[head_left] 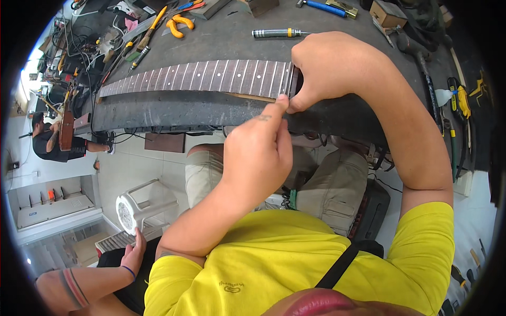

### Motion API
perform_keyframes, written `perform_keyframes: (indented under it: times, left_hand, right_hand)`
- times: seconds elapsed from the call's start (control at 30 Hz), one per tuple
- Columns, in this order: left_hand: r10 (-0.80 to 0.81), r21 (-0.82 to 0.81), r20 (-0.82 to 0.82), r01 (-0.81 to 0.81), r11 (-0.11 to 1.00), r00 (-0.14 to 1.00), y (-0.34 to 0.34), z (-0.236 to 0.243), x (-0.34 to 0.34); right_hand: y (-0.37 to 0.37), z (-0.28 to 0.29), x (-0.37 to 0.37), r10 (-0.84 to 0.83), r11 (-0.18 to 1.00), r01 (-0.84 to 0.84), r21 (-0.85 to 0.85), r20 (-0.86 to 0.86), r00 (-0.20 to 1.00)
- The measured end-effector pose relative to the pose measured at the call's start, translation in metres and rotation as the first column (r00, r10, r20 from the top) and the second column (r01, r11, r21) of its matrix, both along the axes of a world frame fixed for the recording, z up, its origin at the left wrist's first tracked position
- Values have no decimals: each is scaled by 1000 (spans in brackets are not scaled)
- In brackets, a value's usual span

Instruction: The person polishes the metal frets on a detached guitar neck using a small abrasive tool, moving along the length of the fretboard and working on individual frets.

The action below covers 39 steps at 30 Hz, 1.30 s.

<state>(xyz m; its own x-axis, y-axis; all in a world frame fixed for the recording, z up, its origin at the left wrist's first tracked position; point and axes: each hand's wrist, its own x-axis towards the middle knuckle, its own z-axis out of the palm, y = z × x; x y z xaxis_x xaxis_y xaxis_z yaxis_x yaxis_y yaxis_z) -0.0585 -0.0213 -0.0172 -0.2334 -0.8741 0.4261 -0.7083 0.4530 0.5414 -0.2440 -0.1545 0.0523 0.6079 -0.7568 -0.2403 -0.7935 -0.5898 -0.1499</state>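
Observation:
A guitar neck with a dark, fretted fingerboard (187,77) and pale dot inlays lies lengthwise along the near edge of the workbench. At its right end, my right hand (342,66) is closed round the neck, thumb on the near side; the palm hides part of a dark piece there. My left hand (255,158) reaches up from below, its index fingertip touching the near edge of that same end, beside the right thumb. Its other fingers are curled, and whatever may be inside them is hidden.
Behind the neck lie a silver screwdriver (276,33), yellow-handled pliers (179,25) and a blue-handled hammer (322,7). Cables and tools crowd the bench's left. A white stool (145,205) stands on the floor, near another person's arm (89,282). Farther off, someone handles a brown guitar body (66,130).

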Motion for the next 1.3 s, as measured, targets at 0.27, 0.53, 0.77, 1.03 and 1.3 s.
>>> perform_keyframes:
  times: [0.27,0.53,0.77,1.03,1.3]
  left_hand:
    - [-19,-32,137,23,999,990,12,4,13]
    - [-84,-43,82,88,995,993,39,-8,30]
    - [-57,-31,127,61,998,990,10,0,12]
    - [-68,-46,88,72,996,994,6,-3,15]
    - [-67,-41,110,72,997,992,34,-5,24]
  right_hand:
    - [2,3,3,14,1000,-15,-6,-51,999]
    - [-1,-4,0,3,1000,-2,-23,18,1000]
    - [2,-1,-2,24,1000,-24,-12,-36,999]
    - [5,1,2,26,1000,-26,-9,5,1000]
    - [6,2,4,15,1000,-15,1,-66,998]
